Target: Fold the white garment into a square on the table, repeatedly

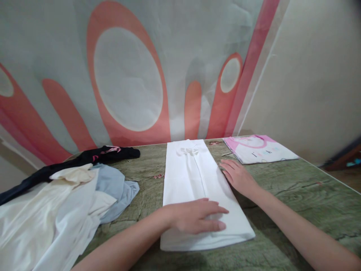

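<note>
A white garment (183, 184) lies folded into a long flat strip on the table in front of me. Near its far end shows a small white bow or ruffled detail. My left hand (199, 215) rests flat across the near part of the cloth, fingers pointing right and spread a little. At the garment's right edge is my right hand (238, 177), palm down with its fingers stretched out, its fingertips beside the cloth. Whether those fingertips touch the edge, I cannot tell. Neither hand holds anything.
A loose pile of cream and white clothes (47, 222) covers the left side, with a light blue garment (113, 188) and a black garment (87, 158) by it. At the back right lies a folded pink and white shirt (262, 149). The wood-patterned table (304, 188) meets a printed backdrop.
</note>
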A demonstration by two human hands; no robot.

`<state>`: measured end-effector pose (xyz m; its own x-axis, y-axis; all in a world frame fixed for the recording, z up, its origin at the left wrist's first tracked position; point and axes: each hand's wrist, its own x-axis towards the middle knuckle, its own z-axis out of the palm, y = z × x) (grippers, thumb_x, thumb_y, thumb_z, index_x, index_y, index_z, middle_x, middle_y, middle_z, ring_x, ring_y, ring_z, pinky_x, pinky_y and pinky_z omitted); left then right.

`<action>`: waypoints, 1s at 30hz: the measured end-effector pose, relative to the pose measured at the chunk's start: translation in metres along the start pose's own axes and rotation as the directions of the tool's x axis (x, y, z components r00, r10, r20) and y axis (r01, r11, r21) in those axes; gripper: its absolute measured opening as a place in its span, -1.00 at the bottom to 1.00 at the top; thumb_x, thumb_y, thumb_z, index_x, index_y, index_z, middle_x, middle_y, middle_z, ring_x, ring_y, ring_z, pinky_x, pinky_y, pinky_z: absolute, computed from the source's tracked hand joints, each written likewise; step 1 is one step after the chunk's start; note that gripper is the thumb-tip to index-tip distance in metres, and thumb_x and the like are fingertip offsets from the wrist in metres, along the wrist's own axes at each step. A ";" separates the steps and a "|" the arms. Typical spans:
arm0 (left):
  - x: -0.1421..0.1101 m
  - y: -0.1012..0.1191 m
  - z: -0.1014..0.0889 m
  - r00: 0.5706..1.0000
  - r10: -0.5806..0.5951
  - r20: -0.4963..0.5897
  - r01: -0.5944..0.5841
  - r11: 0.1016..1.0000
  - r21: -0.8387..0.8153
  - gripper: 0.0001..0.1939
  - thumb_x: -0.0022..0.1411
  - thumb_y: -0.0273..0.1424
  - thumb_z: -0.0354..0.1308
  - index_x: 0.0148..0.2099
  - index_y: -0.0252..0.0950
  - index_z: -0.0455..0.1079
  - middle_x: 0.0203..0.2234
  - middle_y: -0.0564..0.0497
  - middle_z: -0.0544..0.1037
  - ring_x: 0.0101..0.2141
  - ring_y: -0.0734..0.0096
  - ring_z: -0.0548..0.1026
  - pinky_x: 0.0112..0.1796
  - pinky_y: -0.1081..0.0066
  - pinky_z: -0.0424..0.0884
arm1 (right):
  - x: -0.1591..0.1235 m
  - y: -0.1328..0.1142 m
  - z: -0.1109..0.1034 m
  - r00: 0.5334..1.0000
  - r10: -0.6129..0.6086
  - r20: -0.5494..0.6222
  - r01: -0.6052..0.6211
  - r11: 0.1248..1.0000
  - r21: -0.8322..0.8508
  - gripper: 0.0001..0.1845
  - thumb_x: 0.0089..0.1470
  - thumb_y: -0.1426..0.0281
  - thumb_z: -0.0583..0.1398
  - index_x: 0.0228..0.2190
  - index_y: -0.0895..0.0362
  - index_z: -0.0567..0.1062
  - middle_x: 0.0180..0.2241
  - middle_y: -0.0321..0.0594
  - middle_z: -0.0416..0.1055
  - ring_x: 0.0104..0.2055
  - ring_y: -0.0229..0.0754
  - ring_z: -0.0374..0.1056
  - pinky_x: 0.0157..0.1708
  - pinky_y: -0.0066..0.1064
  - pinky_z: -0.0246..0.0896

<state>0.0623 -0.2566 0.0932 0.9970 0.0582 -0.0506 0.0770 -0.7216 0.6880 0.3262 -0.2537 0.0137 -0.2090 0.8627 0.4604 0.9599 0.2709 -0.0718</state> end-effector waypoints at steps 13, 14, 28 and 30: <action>-0.056 -0.114 -0.058 0.820 -0.288 -0.495 0.401 0.906 0.138 -0.62 0.18 -0.42 0.06 0.06 -0.31 0.26 0.06 -0.10 0.32 0.07 0.29 0.26 0.08 0.31 0.12 | 0.007 -0.072 -0.023 0.947 -0.130 0.293 0.016 0.932 0.361 -0.67 0.14 0.34 0.03 -0.07 0.13 0.37 0.00 -0.06 0.30 0.05 -0.06 0.18 0.05 -0.14 0.06; -0.057 -0.119 -0.058 0.816 -0.286 -0.503 0.409 0.899 0.153 -0.61 0.17 -0.42 0.08 0.06 -0.32 0.26 0.08 -0.12 0.30 0.09 0.28 0.22 0.10 0.29 0.09 | 0.011 -0.081 -0.026 0.933 -0.164 0.321 0.014 0.906 0.422 -0.70 0.13 0.37 0.03 -0.09 0.12 0.37 -0.05 -0.08 0.33 0.00 -0.09 0.23 0.01 -0.19 0.11; -0.071 -0.119 -0.045 0.844 -0.282 -0.457 0.422 0.875 0.239 -0.55 0.05 -0.47 0.16 0.04 -0.32 0.27 0.00 -0.10 0.35 0.00 0.24 0.30 0.04 0.30 0.17 | 0.030 -0.131 -0.005 0.872 0.015 0.489 -0.277 0.838 0.470 -0.69 0.05 0.37 0.08 -0.12 0.12 0.36 -0.52 -0.29 0.38 -0.47 -0.23 0.28 -0.44 -0.43 0.07; -0.076 -0.110 -0.037 0.809 -0.284 -0.514 0.461 0.850 0.255 -0.60 0.05 -0.48 0.15 -0.01 -0.31 0.30 -0.06 -0.09 0.37 -0.02 0.24 0.31 0.01 0.31 0.19 | 0.027 -0.133 -0.004 0.874 0.019 0.486 -0.276 0.842 0.464 -0.69 0.05 0.36 0.08 -0.12 0.11 0.35 -0.53 -0.30 0.37 -0.47 -0.22 0.28 -0.44 -0.43 0.05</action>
<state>-0.0221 -0.1560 0.0478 0.7832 0.6068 0.1357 0.5257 -0.7628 0.3765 0.1938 -0.2675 0.0392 -0.2551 0.9665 -0.0286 0.7793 0.1880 -0.5978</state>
